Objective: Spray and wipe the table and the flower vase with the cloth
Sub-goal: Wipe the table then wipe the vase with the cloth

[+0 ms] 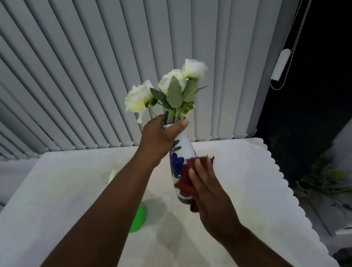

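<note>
My left hand (160,138) grips the neck of a white flower vase (180,154) painted with blue flowers and lifts it above the table (240,181). White roses with green leaves (175,88) stick out of the vase's mouth. My right hand (208,186) presses a dark red cloth (186,182) against the lower right side of the vase. The vase tilts slightly to the left at its top. A green spray bottle (138,218) lies on the table, mostly hidden behind my left forearm.
The table wears a white cover with a scalloped right edge (293,197). Grey vertical blinds (99,65) hang behind it. A dark window pane (326,75) with a blind cord lies to the right, showing reflections.
</note>
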### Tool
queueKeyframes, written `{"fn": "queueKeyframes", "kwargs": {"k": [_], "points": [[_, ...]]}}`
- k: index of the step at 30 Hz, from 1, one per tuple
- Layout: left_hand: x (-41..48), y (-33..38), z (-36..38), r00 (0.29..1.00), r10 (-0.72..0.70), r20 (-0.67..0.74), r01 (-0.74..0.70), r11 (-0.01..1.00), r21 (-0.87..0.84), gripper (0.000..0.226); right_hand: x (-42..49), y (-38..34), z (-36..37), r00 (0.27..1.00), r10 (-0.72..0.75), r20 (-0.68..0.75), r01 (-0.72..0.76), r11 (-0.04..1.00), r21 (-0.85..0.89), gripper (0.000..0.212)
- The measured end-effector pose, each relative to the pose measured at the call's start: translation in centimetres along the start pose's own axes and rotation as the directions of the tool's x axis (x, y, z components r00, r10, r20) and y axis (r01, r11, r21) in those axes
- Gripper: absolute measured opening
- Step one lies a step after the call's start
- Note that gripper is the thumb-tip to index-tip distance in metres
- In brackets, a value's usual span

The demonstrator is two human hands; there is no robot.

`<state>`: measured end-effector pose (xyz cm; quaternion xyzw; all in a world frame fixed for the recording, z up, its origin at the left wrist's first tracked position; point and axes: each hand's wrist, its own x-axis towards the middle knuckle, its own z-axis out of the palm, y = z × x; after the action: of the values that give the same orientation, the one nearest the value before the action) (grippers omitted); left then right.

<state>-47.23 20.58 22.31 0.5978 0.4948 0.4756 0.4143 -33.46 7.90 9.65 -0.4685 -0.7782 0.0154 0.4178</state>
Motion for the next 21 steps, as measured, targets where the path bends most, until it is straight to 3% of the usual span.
{"fn": "queueKeyframes", "kwargs": {"k": [3,6,8,11,13,14,17,21], "points": [[-1.8,0.0,0.6,0.994,0.027,0.109,-0.028,0.999,0.016,0.025,4.2,-0.7,-2.7,0.980,0.199,0.010,-0.193,0.937,0.290,0.054],[-2.5,0.8,0.8,0.989,0.039,0.139,-0.024,0.994,-0.108,0.013,6.1,-0.2,-4.5,0.897,0.442,0.018,-0.403,0.799,0.447,0.044],[-2.4,1.6,0.6,0.991,0.042,0.125,-0.020,0.985,-0.171,0.012,5.2,0.0,-4.8,0.875,0.483,0.035,-0.423,0.728,0.540,0.033],[-2.1,2.5,-0.3,0.991,0.055,0.121,-0.021,0.963,-0.270,0.030,1.8,-1.0,-4.3,0.858,0.502,0.113,-0.438,0.597,0.672,0.051],[-2.0,2.6,-0.6,0.988,0.073,0.136,-0.028,0.951,-0.307,0.035,-0.5,-2.1,-3.7,0.852,0.506,0.135,-0.438,0.546,0.714,0.047],[-2.0,2.6,-0.6,0.986,0.074,0.147,-0.025,0.950,-0.312,0.035,-1.3,-2.6,-3.4,0.853,0.507,0.124,-0.430,0.547,0.718,0.052],[-2.5,2.2,0.1,0.984,0.058,0.167,-0.004,0.952,-0.307,0.030,-1.9,-3.2,-2.6,0.852,0.523,0.020,-0.438,0.691,0.574,0.083],[-2.9,2.2,1.0,0.990,-0.016,0.139,0.046,0.974,-0.221,0.043,-2.0,-3.2,-2.4,0.831,0.551,-0.076,-0.460,0.758,0.464,0.087]]}}
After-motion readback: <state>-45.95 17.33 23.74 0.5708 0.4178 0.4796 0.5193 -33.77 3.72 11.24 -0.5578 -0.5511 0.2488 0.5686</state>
